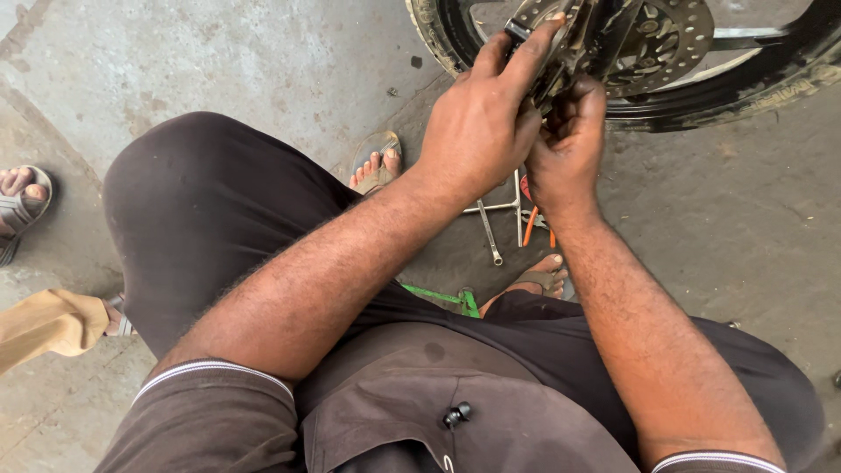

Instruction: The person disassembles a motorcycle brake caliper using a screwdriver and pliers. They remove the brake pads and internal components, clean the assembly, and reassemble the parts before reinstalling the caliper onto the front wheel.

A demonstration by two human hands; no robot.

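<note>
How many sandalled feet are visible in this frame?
4: the person's own left foot beside the left knee, own right foot under the right forearm, and another person's two feet at the left edge. Others may be hidden.

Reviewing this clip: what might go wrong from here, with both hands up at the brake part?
The left hand and right hand grip the dark metal brake caliper against the drilled steel brake disc; fingers could get pinched. If it slips, it may drop toward the sandalled foot and silver spanners.

no packages, no labels, no signs, no screens in view
</note>
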